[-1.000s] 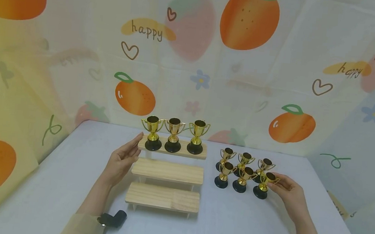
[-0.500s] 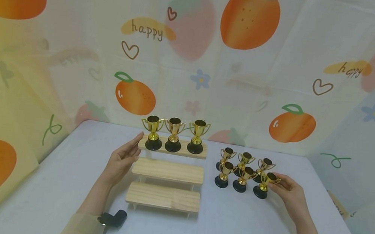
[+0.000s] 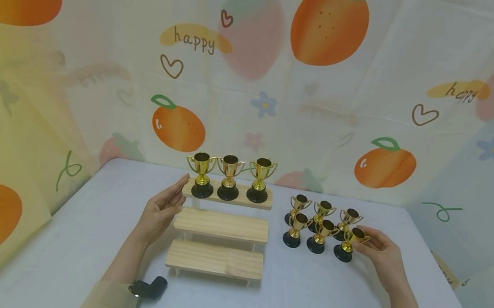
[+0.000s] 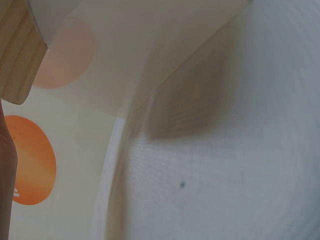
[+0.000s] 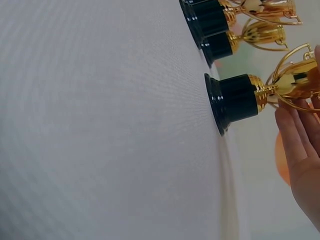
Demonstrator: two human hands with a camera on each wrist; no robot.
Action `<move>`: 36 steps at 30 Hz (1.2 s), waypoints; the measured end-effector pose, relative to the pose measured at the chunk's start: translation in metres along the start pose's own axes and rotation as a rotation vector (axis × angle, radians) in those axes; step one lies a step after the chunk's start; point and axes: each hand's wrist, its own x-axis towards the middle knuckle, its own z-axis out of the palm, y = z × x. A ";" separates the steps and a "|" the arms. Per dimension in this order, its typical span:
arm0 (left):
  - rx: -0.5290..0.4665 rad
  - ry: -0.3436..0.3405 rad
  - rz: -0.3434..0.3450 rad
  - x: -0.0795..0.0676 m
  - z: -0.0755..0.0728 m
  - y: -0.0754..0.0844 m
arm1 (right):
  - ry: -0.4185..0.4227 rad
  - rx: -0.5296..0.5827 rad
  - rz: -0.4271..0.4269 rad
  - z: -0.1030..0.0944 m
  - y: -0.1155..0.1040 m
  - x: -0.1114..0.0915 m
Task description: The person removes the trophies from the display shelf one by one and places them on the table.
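My left hand [image 3: 159, 217] lies against the left end of a three-step wooden display stand [image 3: 221, 225], fingers stretched along the top board's end. On that top step stand three gold trophies with black bases, such as the middle trophy [image 3: 230, 167]. In the left wrist view a corner of the stand [image 4: 17, 55] shows, with only a sliver of the hand. To the right, my right hand [image 3: 381, 256] holds the cup of the front-right trophy [image 3: 345, 248] between thumb and fingers. Its base [image 5: 235, 100] stands upright on the tabletop in the right wrist view.
More trophies stand close beside the held one, in two rows: a front-middle trophy [image 3: 319, 238], a front-left trophy [image 3: 295, 230] and a back row [image 3: 324, 210]. The white cloth-covered table [image 3: 304, 298] ends at a fruit-printed backdrop [image 3: 304, 115].
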 end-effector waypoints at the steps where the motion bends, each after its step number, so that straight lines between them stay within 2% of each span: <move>1: 0.000 0.000 0.000 0.000 0.000 0.000 | 0.013 0.000 -0.014 0.000 0.000 0.000; 4: 0.001 -0.002 0.001 0.000 0.000 0.000 | 0.066 0.029 -0.068 0.001 -0.001 -0.002; 9: -0.006 -0.007 0.003 0.000 0.000 -0.001 | 0.201 0.230 -0.123 0.003 -0.010 -0.005; 14: -0.013 -0.009 0.005 0.000 -0.001 -0.001 | 0.373 0.384 -0.062 0.006 -0.026 -0.006; 18: -0.016 -0.014 0.015 0.000 -0.001 -0.001 | 0.444 0.451 -0.025 0.009 -0.039 -0.006; 22: -0.015 -0.016 0.015 0.000 -0.001 -0.001 | 0.467 0.497 -0.054 0.014 -0.053 -0.009; 26: -0.010 -0.014 0.012 0.000 -0.001 -0.002 | 0.453 0.506 -0.096 0.021 -0.066 -0.014; 36: -0.011 -0.015 0.012 0.000 0.000 -0.001 | 0.343 0.528 -0.218 0.042 -0.097 -0.023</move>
